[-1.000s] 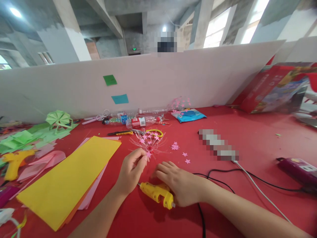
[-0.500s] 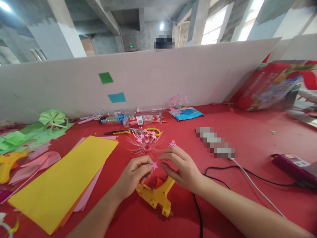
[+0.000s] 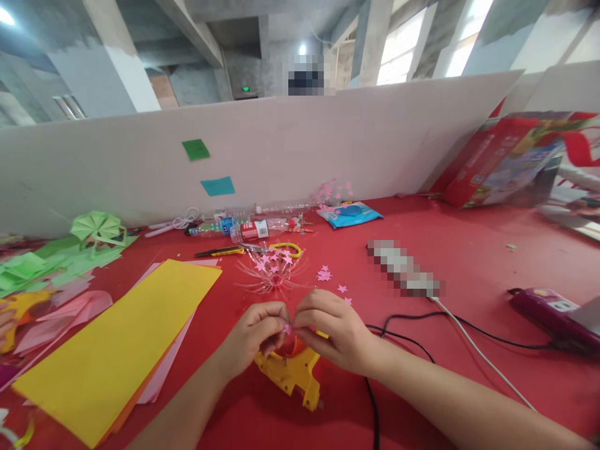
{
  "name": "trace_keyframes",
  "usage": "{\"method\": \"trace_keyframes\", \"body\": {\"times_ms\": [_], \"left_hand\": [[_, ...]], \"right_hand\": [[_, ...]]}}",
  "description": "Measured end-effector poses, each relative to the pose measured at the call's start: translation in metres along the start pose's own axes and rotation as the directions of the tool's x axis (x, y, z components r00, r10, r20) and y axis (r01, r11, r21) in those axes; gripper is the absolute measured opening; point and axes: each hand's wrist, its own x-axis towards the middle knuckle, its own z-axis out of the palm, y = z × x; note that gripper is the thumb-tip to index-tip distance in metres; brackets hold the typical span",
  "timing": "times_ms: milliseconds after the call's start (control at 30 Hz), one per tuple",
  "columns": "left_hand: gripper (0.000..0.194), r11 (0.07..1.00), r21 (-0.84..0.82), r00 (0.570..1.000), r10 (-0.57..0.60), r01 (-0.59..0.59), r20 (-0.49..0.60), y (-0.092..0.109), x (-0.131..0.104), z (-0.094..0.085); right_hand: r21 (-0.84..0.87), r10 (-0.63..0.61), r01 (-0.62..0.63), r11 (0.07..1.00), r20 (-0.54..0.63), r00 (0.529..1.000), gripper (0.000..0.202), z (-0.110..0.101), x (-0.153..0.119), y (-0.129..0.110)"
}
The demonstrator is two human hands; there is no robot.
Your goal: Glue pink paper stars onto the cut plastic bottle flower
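My left hand (image 3: 262,331) is closed, pinching a small pink paper star (image 3: 287,329) between thumb and forefinger. Fingertips of my right hand (image 3: 332,328) are drawn together at the star's right edge, partly hiding it. Below both hands a yellow glue gun (image 3: 297,377) lies on the red table (image 3: 450,400); its upper part is behind my right fingers. Just beyond stands a flower-like piece of cut clear plastic (image 3: 276,281) with pink stars on its strips. More loose pink stars (image 3: 323,274) lie to its right.
Yellow paper sheets (image 3: 126,350) lie at left. Another person's hand (image 3: 5,322) touches a second yellow glue gun (image 3: 28,307). Farther back are a utility knife (image 3: 219,252), plastic bottles (image 3: 255,230) and a blue packet (image 3: 351,214). Black cable (image 3: 374,406) runs at right.
My right hand has come down and left to the star, its fingers closing. Two loose stars now show beyond it. Another person's hand has appeared at the left glue gun.
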Motion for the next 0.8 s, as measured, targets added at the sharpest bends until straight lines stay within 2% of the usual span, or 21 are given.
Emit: {"method": "trace_keyframes", "body": {"times_ms": [67, 133, 167, 200, 267, 300, 333, 400, 467, 600, 700, 800], "left_hand": [[0.021, 0.992, 0.123, 0.998, 0.043, -0.038, -0.037, 0.002, 0.000, -0.001], [0.022, 0.922, 0.367, 0.973, 0.186, -0.124, -0.138, 0.006, -0.001, -0.001], [0.021, 0.842, 0.514, 0.935, 0.299, -0.165, -0.191, 0.008, -0.002, -0.001], [0.020, 0.735, 0.652, 0.877, 0.424, -0.189, -0.224, 0.010, -0.002, -0.002], [0.015, 0.500, 0.846, 0.748, 0.631, -0.185, -0.208, 0.015, -0.001, -0.002], [0.013, 0.399, 0.901, 0.699, 0.693, -0.169, -0.175, 0.017, 0.000, -0.002], [0.012, 0.315, 0.937, 0.669, 0.730, -0.148, -0.140, 0.019, 0.003, -0.002], [0.011, 0.196, 0.976, 0.644, 0.759, -0.089, -0.094, 0.022, 0.010, -0.001], [0.011, 0.132, 0.991, 0.631, 0.769, -0.002, -0.101, 0.024, 0.019, 0.002], [0.012, 0.083, 0.984, 0.595, 0.788, 0.157, -0.161, 0.022, 0.035, 0.009], [0.015, 0.082, 0.976, 0.569, 0.802, 0.200, -0.183, 0.020, 0.042, 0.014], [0.013, 0.095, 0.974, 0.567, 0.799, 0.207, -0.198, 0.018, 0.046, 0.017]], "right_hand": [[0.010, 0.019, -0.019, 1.000, -0.036, 0.999, 0.009, 0.000, -0.001, 0.001], [0.018, 0.076, -0.074, 0.997, -0.125, 0.989, 0.011, -0.002, -0.001, 0.004], [0.018, 0.113, -0.111, 0.994, -0.176, 0.978, 0.012, -0.004, -0.001, 0.006], [0.017, 0.154, -0.154, 0.988, -0.223, 0.963, 0.013, -0.005, -0.001, 0.008], [0.026, 0.246, -0.249, 0.968, -0.295, 0.923, 0.014, -0.009, 0.001, 0.013], [0.042, 0.296, -0.299, 0.953, -0.321, 0.900, 0.014, -0.011, 0.002, 0.015], [0.063, 0.344, -0.344, 0.937, -0.343, 0.874, 0.013, -0.013, 0.002, 0.017], [0.106, 0.415, -0.406, 0.908, -0.371, 0.831, 0.013, -0.014, 0.004, 0.020], [0.134, 0.449, -0.431, 0.892, -0.376, 0.811, 0.012, -0.013, 0.004, 0.022], [0.137, 0.446, -0.426, 0.894, -0.365, 0.818, 0.012, -0.010, 0.003, 0.024], [0.132, 0.442, -0.424, 0.896, -0.354, 0.824, 0.013, -0.008, 0.002, 0.026], [0.122, 0.438, -0.423, 0.898, -0.342, 0.832, 0.013, -0.006, 0.001, 0.027]]}}
